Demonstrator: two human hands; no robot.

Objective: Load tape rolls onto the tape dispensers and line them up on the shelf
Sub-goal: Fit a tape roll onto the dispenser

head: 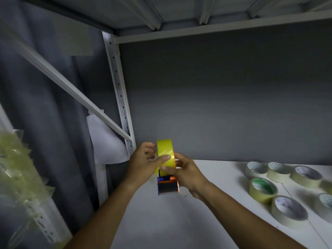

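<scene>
The yellow tape roll [165,156] stands on edge atop the tape dispenser [168,186], at the shelf [206,203] surface's far-left corner. The left hand [143,164] grips it from nine o'clock, thumb across the tread; the right hand [185,172] pinches from four o'clock, curled fingers [166,168] on the tread (its palm hides the far flank). The roll's axle runs nine-to-three, so seating likely means pressing straight down toward six. Spare rolls [280,186] lie flat at three o'clock.

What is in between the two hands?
The yellow tape roll sits between the left hand and the right hand, on the blue dispenser. The head view shows it.
</scene>
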